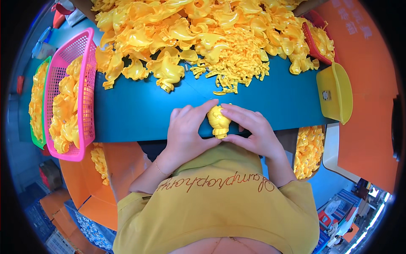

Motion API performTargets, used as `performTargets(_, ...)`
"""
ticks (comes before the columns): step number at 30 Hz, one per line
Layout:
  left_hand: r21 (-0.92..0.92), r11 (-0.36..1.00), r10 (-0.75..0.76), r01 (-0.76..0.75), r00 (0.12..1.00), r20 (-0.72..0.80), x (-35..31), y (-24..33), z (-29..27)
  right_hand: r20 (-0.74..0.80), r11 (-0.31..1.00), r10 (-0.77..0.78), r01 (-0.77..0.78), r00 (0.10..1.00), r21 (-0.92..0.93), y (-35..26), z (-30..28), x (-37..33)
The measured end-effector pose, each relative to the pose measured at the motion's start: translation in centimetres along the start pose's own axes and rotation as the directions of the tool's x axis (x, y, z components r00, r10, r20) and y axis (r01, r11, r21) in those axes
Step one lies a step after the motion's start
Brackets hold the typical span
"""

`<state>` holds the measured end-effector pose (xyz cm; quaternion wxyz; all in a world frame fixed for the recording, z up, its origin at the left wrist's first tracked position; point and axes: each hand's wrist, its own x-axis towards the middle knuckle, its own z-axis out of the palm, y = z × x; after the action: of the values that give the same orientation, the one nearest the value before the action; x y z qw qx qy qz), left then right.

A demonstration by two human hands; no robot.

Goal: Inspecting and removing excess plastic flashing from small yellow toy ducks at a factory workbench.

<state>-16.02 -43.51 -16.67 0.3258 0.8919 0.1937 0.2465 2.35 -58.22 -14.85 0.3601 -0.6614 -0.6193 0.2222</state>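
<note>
Between both hands, at the near edge of the table, I hold a small rounded yellow plastic part (219,120) with a narrow collar at its lower end. My left hand (188,127) grips it from the left, thumb low and index finger at its top. From the other side my right hand (252,130) closes on it, fingers over the top and thumb beside the collar. Just beyond lies a heap of small thin yellow plastic pieces (237,55). A larger shiny yellow shell piece (166,69) rests on the table to their left.
A pink basket (91,84) of yellow parts stands at left, a green basket (33,135) beside it. At right are a yellow bin (336,95) and a red basket (312,42). Yellow shells heap across the back of the teal table (127,114). Cartons (91,207) of parts sit below.
</note>
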Motion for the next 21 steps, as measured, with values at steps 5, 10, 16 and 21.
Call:
performTargets(5,-0.002,1.0,0.008,-0.008,1.0,-0.009,0.0,-0.2,0.0,0.025,0.998,0.021,-0.02,0.999,-0.062,-0.9,-0.2,0.2)
performTargets(10,-0.005,1.0,0.015,-0.015,1.0,0.007,0.0,-0.3,-0.9,0.007,0.983,-0.059,0.059,0.998,-0.172,-1.0,0.1,0.6)
performTargets(16,-0.211,0.976,-0.032,0.052,0.994,0.1,-0.2,0.3,-1.7,-0.055,0.988,-0.138,0.141,0.989,0.055,0.1,1.7,-0.2)
performTargets(21,-0.47,0.881,-0.028,0.058,0.997,0.07,-1.3,-0.6,0.5,-0.123,0.529,0.354,-0.09,0.927,0.844,-1.5,2.0,-0.1)
